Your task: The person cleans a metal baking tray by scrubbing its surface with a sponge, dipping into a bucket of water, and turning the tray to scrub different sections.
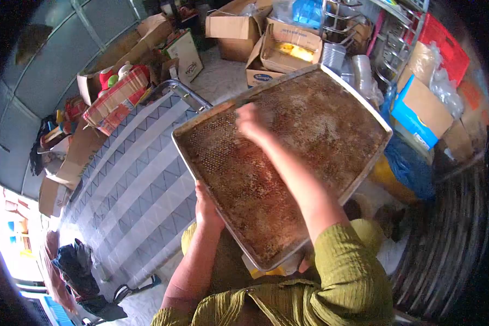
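Note:
A large rectangular tray [326, 127] with a brown, stained, perforated surface and a pale metal rim is tilted in front of me. My left hand [206, 209] grips its left rim near the lower corner. Over the upper left part of the tray is my right hand [250, 122], closed and blurred by motion, at the surface. What it holds, if anything, is too blurred to make out. Bare dotted metal shows beside that hand, while reddish-brown patches mark the middle of the tray.
Cardboard boxes [236, 35] stand behind the tray. A striped flat panel with a metal tube frame [141, 179] lies at the left. Metal racks [388, 54], a blue-edged box [418, 111] and plastic bags are at the right. Dark clothing [79, 269] lies at lower left.

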Tool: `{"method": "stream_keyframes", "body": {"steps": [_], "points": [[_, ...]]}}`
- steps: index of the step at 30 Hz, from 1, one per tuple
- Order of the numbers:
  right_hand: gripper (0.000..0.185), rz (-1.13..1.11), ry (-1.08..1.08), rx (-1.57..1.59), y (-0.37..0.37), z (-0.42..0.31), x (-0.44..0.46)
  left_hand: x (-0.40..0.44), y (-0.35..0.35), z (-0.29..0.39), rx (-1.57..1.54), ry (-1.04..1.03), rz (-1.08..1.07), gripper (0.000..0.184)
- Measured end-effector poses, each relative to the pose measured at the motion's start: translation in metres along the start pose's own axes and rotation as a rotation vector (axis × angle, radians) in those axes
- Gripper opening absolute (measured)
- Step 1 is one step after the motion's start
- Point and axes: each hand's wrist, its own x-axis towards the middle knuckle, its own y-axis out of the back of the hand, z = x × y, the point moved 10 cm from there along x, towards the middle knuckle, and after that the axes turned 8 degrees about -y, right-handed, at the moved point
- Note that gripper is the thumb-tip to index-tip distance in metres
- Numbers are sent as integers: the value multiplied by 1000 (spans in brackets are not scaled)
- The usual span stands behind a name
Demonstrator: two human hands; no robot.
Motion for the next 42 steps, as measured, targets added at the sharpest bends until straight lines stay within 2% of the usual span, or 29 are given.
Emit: {"method": "stream_keyframes", "body": {"steps": [1,2,3,4,5,7,8,9,10,11,12,13,15,17,21,23,24,25,27,28,29,30,31,33,37,39,40,41,42], "points": [[23,-155,-25,46,-19,-42,-20,1,1,-1,4,13,-11,62],[24,-160,51,130,-18,-82,-52,2,-2,1,-10,-3,-43,62],[27,-205,358,71,-30,-120,-84,1,-7,1,-24,-15,-76,62],[26,-242,453,137,-24,-139,-117,-6,-13,-1,-40,21,-22,62],[26,-279,547,203,-14,-153,-142,-3,-8,2,-5,14,-17,60],[26,-215,547,188,21,-134,-158,-13,-2,6,153,10,65,55],[27,-163,568,189,45,-123,-169,-6,-13,-4,-7,60,-146,52],[25,-245,440,10,48,-86,-160,5,0,-8,-8,70,-161,52],[23,-332,135,-21,66,-39,-149,17,12,-11,-7,78,-153,51],[21,-215,64,-18,96,3,-147,20,15,-12,-4,83,-148,50],[25,-143,-212,-51,129,55,-147,-16,7,5,175,70,190,48],[27,-120,-516,-65,166,84,-163,-10,12,1,175,70,166,48],[25,49,-376,-240,194,177,-173,13,14,-11,11,89,-28,46],[25,35,-505,-595,257,133,-207,-5,-4,-4,43,56,-69,46],[26,280,-683,-630,325,139,-246,-40,-29,16,112,-90,-178,46],[26,494,-815,-331,354,145,-279,-31,-24,9,83,-30,-203,46],[41,230,-1099,-121,345,167,-300,-23,-19,1,45,40,-215,46],[41,239,-1101,-102,343,171,-310,-14,-12,-1,61,33,-225,46],[68,174,-950,251,320,174,-314,5,-2,-3,54,43,-237,47],[85,-116,-1012,373,293,162,-318,11,-1,0,71,37,-255,47],[88,-138,-1027,431,270,176,-316,14,-10,3,108,15,-289,47],[84,-102,-979,534,295,104,-322,14,-10,5,129,-5,-299,47],[84,-92,-981,551,292,105,-323,-3,-23,10,147,-5,-307,47],[71,20,-900,612,296,115,-316,-49,-46,28,271,-67,-178,45],[56,137,-812,774,295,138,-305,-42,-71,41,230,1,-407,43],[47,303,-717,875,297,155,-296,-53,-87,50,280,-53,-346,42],[48,398,-631,794,322,134,-297,-56,-104,57,332,-81,-465,40],[47,429,-620,910,311,156,-288,-58,-119,63,382,-107,-580,38],[46,428,-638,944,321,143,-291,-53,-131,72,362,-76,-612,37]]}}
